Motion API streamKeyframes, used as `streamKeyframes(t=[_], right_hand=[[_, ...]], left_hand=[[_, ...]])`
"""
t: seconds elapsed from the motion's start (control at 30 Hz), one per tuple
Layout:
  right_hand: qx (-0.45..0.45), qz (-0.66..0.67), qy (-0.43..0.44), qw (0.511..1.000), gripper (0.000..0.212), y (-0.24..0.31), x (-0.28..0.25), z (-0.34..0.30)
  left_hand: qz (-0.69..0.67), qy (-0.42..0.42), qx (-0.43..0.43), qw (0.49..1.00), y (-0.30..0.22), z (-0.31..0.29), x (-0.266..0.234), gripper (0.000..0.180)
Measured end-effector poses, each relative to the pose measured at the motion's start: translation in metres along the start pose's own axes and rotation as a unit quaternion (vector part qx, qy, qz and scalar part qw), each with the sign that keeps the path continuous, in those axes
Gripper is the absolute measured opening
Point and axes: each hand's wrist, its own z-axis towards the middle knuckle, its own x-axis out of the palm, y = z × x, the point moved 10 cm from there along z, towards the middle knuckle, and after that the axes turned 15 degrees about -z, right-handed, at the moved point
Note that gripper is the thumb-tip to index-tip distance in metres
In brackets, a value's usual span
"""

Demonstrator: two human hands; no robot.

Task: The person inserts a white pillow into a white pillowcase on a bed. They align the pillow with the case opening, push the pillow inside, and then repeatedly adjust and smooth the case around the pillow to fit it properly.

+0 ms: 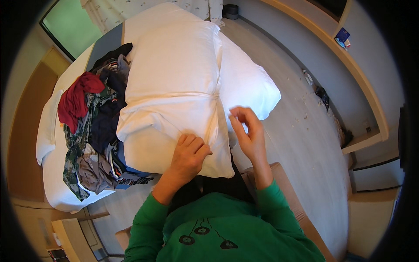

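Observation:
A large white pillow (174,61) in a cotton case lies lengthwise in front of me, its near end above my lap. A narrow seam or strap crosses its middle, and another runs along its right side. My left hand (190,155) rests on the near end, fingers curled into the wrinkled white fabric. Just off the right edge, my right hand (249,133) is raised, thumb and forefinger tips brought together in a slightly blurred pinch. Whatever may be between them is too small to make out. Another white pillow or folded quilt (253,83) shows beneath, to the right.
Left of the pillow, a heap of clothes (100,113) includes a red garment (80,98) and camouflage fabric. These lie on a white bed (56,192). A brown padded seat (290,205) is at my right. Small litter (307,77) lies by the right wall, below a wooden shelf (371,96).

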Motion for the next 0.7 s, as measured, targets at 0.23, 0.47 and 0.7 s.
streamKeyframes(t=[0.23,0.47,0.7], right_hand=[[-0.128,-0.161,0.141,0.968,0.044,0.015,0.076,0.073],[-0.11,-0.191,0.376,0.9,0.057,-0.007,0.087,0.046],[-0.163,-0.147,0.355,0.909,0.052,0.003,0.074,-0.012]], left_hand=[[0.02,-0.006,0.003,1.0,-0.003,-0.005,0.003,0.017],[0.07,-0.056,-0.041,0.995,0.006,0.004,-0.03,0.045],[0.17,-0.039,-0.131,0.976,0.055,0.0,-0.09,0.051]])
